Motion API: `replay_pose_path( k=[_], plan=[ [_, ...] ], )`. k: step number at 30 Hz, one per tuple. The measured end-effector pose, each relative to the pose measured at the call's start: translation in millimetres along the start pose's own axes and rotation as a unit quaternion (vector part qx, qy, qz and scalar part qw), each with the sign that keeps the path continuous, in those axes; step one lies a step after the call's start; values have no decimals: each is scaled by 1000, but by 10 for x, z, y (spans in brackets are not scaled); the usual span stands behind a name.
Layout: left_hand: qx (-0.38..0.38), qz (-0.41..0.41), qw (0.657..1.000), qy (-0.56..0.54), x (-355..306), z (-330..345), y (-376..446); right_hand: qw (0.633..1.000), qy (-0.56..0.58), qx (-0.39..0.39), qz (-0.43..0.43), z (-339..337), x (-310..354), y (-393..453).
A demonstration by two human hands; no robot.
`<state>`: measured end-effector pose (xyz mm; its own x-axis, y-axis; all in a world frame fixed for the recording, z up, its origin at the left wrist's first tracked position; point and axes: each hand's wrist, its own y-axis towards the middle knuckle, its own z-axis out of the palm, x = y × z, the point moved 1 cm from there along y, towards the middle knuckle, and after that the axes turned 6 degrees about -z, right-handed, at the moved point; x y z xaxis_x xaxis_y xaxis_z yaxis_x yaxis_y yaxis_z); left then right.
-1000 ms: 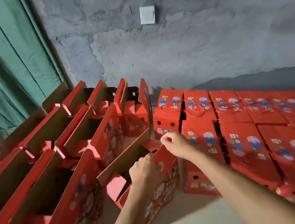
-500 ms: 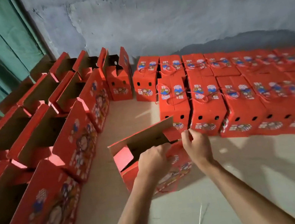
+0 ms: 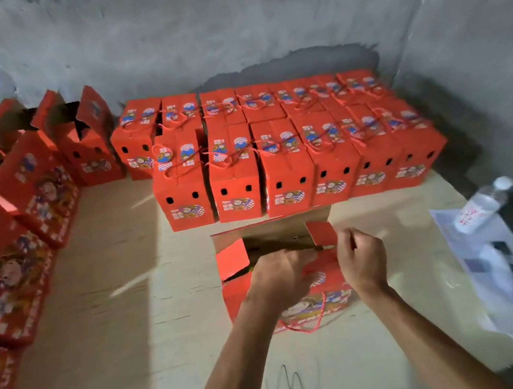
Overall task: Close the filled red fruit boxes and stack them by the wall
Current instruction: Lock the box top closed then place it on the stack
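Head cam view, only angle there is. There's an open red box [image 3: 287,277] sitting on the pale surface [image 3: 121,285] right in front of the person, just this side of the closed boxes [image 3: 297,160] that are lined up in two rows against the grey wall [image 3: 219,20]. The box's top flaps are up, brown cardboard inside showing, and a red cord handle [image 3: 307,325] dangles down its front face.

Left hand [image 3: 279,280] is curled over the near top edge of the box, fingers wrapped on it. Right hand [image 3: 363,261] is at the box's right end, fingers bent in close by the small red side flap [image 3: 322,233]; looks like a pinch on the flap or the edge, but I honestly can't tell if it's actually got hold of anything.

Off to the left there's a row of more open boxes [image 3: 40,189] with their flaps standing up. On the right, a plastic water bottle [image 3: 482,205] lies on its side on some printed sheets [image 3: 498,269].
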<state>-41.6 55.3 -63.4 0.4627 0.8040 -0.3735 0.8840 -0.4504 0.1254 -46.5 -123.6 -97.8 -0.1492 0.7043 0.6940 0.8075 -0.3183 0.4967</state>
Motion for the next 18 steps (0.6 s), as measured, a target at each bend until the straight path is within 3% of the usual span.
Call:
replay_pose_path(
  k=[5,9,13,16,18],
  plan=[
    [-3,0,1000,20,-363,202,54,1000,6,-19,-20,-373,-251,4],
    [-1,-43,999,15,-467,238,-60,999,-2,25,-36,-472,-261,-33],
    [81,-105,988,-76,-564,194,-133,972,-106,209,26,-615,-289,85],
    [171,-172,942,-233,-557,210,-166,930,-149,335,4,-695,-155,147],
    [213,-239,934,-156,-554,274,-207,931,-103,350,-19,-640,-6,76]
  ],
)
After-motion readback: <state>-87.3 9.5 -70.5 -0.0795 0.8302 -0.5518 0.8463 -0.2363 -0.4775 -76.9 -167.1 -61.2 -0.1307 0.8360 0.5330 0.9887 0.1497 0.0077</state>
